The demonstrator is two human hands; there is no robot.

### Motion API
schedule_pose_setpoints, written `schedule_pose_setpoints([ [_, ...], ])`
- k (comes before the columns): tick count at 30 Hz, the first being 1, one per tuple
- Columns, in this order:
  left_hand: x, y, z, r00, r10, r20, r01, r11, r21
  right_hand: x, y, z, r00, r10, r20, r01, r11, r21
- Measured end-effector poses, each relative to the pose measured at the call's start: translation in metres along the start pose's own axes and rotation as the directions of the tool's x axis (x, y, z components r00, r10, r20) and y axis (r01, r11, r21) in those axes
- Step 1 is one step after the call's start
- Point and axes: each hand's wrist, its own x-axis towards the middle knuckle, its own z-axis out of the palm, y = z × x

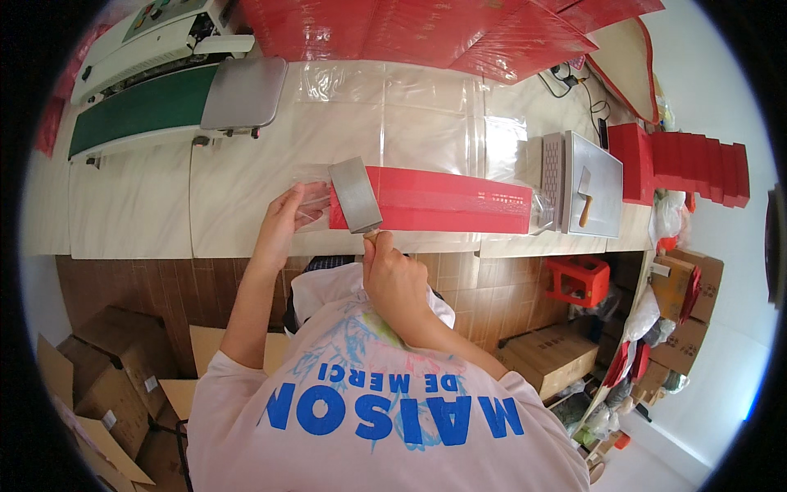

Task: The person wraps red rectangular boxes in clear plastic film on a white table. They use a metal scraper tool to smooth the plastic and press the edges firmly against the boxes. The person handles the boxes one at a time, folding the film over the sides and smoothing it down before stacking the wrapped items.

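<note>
A long red box [455, 200] in clear plastic film lies lengthwise on the marble-patterned table, near its front edge. My right hand [396, 277] grips the wooden handle of a wide flat metal scraper [355, 194], whose blade rests across the left end of the box. My left hand [292, 212] is at that end, with the loose clear film [316, 197] held between thumb and fingers. At the right end more film sticks out, crumpled. A second scraper with a wooden handle [586, 210] lies on a grey metal hot plate [605, 178] to the right.
A conveyor sealing machine with a green belt [147, 107] stands back left. Red film-wrapped packages [393, 31] fill the back. Stacked red boxes [695, 163] stand beyond the hot plate, and cables [593, 101] lie behind it. Below are an orange stool [578, 281] and cardboard cartons [547, 360].
</note>
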Motion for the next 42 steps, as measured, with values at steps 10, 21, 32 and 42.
schedule_pose_setpoints([
  [10,0.01,-0.029,-0.008,0.997,0.016,-0.072,-0.023,0.995,-0.092,0.019,-0.027,0.019,0.994,-0.109,-0.021,0.111,0.973,0.201],
  [21,0.015,-0.023,-0.016,0.998,0.035,0.042,-0.033,0.998,-0.048,-0.03,0.082,-0.019,0.964,0.245,-0.106,-0.243,0.969,0.029],
  [32,0.021,-0.012,-0.012,0.988,0.037,-0.147,-0.029,0.998,0.06,-0.035,0.216,-0.074,0.867,0.456,-0.2,-0.462,0.887,0.021],
  [42,0.009,0.005,-0.007,0.971,0.027,-0.238,0.03,0.973,0.231,-0.038,0.474,-0.12,0.599,0.703,-0.384,-0.718,0.684,0.13],
])
